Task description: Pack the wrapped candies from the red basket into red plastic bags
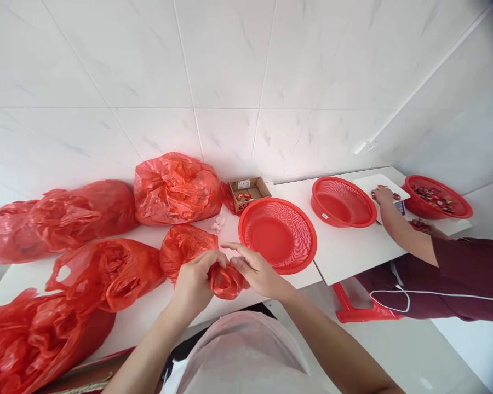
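Both my hands are on the knotted top of a small red plastic bag (189, 249) at the front edge of the white table (340, 257). My left hand (197, 282) is closed round the bunched plastic. My right hand (257, 271) pinches the same bunch from the right, its fingers partly stretched. An empty red mesh basket (277, 234) sits just right of the bag.
Several full red plastic bags (175, 189) lie along the wall and at the left. A small open cardboard box (249, 193) stands behind the basket. At the right, another person's hand (383, 195) reaches over a white tray, between a second red basket (343, 201) and a third holding small items (437, 197).
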Motion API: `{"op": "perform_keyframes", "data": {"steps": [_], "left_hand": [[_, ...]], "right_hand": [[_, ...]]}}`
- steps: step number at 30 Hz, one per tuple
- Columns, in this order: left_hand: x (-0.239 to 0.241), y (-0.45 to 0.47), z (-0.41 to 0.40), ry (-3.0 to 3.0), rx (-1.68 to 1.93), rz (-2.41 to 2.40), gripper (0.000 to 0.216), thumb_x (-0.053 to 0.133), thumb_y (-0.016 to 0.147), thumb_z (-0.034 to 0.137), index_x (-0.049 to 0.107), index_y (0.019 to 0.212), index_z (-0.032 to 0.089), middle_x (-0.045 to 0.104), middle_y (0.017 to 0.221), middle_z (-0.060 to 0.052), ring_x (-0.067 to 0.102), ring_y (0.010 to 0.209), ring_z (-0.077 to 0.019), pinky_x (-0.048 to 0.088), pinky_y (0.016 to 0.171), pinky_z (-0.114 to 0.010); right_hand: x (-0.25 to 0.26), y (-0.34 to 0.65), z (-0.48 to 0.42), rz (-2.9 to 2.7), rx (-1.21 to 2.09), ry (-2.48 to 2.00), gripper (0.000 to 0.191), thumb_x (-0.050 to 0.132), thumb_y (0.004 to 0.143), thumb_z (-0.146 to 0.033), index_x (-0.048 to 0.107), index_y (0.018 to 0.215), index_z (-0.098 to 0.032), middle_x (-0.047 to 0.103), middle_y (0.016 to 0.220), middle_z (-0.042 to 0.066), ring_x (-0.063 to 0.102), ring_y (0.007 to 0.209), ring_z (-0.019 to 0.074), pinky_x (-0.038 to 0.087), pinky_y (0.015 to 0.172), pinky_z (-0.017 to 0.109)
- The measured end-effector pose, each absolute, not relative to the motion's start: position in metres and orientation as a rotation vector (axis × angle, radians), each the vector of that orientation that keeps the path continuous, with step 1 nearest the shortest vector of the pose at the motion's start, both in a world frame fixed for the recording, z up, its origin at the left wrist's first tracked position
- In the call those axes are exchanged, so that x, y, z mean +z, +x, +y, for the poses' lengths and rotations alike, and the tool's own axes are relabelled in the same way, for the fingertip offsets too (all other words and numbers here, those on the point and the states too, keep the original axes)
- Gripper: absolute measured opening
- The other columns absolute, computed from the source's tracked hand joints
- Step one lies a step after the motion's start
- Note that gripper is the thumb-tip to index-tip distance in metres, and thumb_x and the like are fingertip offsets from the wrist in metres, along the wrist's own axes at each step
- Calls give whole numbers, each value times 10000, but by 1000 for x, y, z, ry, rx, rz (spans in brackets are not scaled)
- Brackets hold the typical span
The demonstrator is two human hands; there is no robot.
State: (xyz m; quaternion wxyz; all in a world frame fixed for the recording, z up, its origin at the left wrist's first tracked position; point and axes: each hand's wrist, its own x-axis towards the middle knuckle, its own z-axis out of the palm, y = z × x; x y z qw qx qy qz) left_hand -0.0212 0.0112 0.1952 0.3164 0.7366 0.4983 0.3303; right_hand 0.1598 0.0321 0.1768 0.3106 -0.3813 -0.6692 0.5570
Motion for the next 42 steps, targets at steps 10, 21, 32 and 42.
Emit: {"op": "perform_keyframes", "data": {"steps": [10,21,32,42], "left_hand": [[181,-35,-1,2225,819,1126,514,452,883,103,528,1371,246,619,1313,-103,617,1151,-215,523,939,-330],[186,-57,-34,2173,651,1228,259,499,920,271,753,877,245,639,1280,-105,519,1263,-311,523,943,-417],[170,-9,5,1145,978,1215,411,406,960,466,662,1085,169,675,837,-42,629,876,-193,477,892,-344],[174,-5,-9,1119,647,960,330,612,830,473,689,763,159,509,592,21,417,566,-111,340,573,-244]], "right_hand": [[187,181,33,-1786,1478,-979,359,494,946,-479,606,793,-174,563,742,-11,504,712,119,403,663,240],[124,195,98,-1739,843,-1526,379,446,924,-465,430,647,-206,478,608,-36,417,591,127,301,570,249],[178,166,44,-1807,992,-1010,254,505,951,-395,573,802,-200,626,942,38,596,877,147,462,806,283],[184,166,35,-2042,1010,-995,210,482,979,-361,638,1027,-230,666,936,29,599,885,148,453,841,293]]}}
